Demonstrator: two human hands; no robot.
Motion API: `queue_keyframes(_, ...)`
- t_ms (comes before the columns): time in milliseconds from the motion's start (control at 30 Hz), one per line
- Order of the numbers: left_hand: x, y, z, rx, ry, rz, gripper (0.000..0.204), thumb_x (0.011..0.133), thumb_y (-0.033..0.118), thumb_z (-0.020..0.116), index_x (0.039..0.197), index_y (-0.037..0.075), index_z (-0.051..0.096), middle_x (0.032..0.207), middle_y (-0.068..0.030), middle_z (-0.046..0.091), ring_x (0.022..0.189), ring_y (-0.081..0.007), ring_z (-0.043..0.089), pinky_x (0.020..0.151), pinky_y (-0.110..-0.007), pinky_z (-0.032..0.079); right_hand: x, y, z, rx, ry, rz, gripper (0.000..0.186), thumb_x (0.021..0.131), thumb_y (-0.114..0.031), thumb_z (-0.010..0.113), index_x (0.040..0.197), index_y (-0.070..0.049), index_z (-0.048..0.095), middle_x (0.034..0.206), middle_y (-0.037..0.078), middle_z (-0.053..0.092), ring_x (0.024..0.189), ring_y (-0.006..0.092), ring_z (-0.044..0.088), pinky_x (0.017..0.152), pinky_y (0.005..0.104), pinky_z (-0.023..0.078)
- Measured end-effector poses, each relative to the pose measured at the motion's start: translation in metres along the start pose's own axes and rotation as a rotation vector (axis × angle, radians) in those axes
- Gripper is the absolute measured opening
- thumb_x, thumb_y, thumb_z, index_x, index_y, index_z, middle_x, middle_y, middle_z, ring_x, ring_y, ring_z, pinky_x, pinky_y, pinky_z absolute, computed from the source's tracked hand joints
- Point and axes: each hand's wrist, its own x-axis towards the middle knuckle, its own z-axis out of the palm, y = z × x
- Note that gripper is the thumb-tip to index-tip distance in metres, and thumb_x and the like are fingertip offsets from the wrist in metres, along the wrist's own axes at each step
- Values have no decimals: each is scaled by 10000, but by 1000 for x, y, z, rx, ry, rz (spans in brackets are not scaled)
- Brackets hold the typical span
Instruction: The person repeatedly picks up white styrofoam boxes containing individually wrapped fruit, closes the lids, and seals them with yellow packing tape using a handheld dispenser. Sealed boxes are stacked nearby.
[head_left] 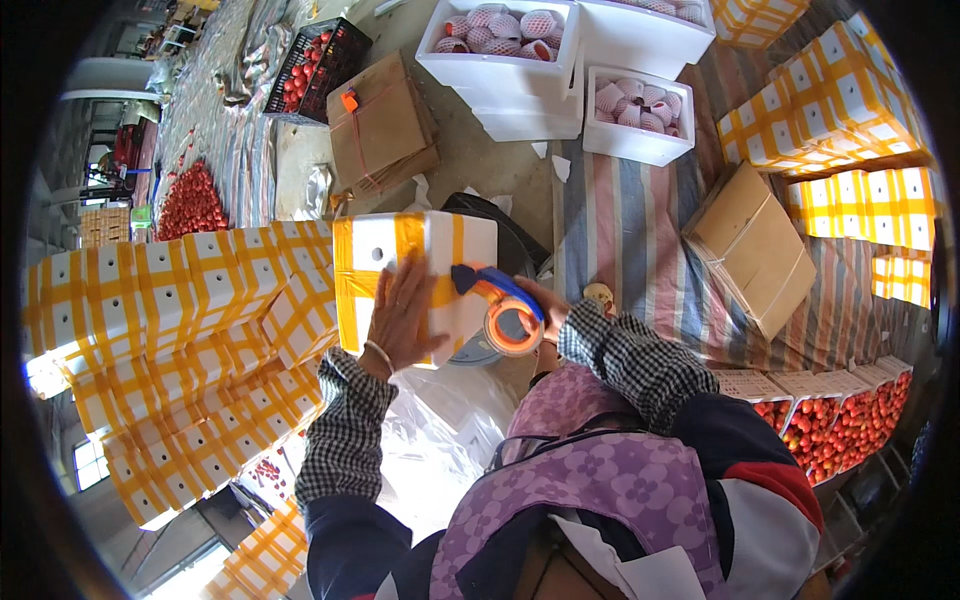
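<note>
A white foam box (468, 238) with yellow tape bands stands in front of me. My left hand (398, 315) lies flat on its top, fingers outstretched. In my right hand (547, 308) is a blue tape dispenser (517, 290) carrying an orange tape roll (497, 330). The dispenser's dark head touches or nearly touches the box's right side. My right fingers are partly hidden behind the dispenser. Beneath the box a dark round support shows in part.
Taped foam boxes (165, 275) are stacked at left, more (830, 105) at far right. Ahead stand open foam boxes (500, 75) of net-wrapped fruit, flattened cartons (380, 125) and a black crate (318, 70) of red fruit. Clear plastic (430, 440) lies below; a carton bundle (750, 250) lies right.
</note>
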Motion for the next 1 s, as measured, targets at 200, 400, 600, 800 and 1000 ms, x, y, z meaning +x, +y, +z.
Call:
queue_keyframes(200,-5,-10,-5,106,-85,257,642,584,396,706,1123,160,449,1307,-52,332,1271,-289,222,1038,-525,103,24,-47,44,-14,214,169,360,856,-373,503,786,-23,554,508,64,557,358,153,516,342,236,456)
queue_keyframes(400,13,-5,-2,16,150,88,500,556,292,729,968,137,494,1143,-34,439,1239,-277,275,1024,-565,90,-34,-18,-6,-117,70,41,336,885,-294,457,984,16,538,784,102,615,508,104,567,365,191,459)
queue_keyframes(600,10,8,1,-3,193,-29,457,576,271,725,947,132,497,1144,-35,442,1240,-263,276,1021,-566,91,-33,19,-20,-425,93,328,394,881,-358,461,985,10,557,617,77,582,410,117,528,354,215,431)
queue_keyframes(800,11,5,2,2,235,-75,416,608,282,711,936,123,511,1179,-46,439,1241,-275,277,1026,-547,94,9,-34,51,-681,-63,466,411,838,-409,525,865,-7,608,591,60,576,427,116,526,374,206,417)
queue_keyframes(1000,19,9,-1,35,233,-126,457,612,262,700,986,132,472,1187,-47,420,1241,-294,270,1028,-535,101,59,19,58,-1719,-201,267,727,733,-610,515,1002,64,556,871,177,607,822,233,583,692,332,453)
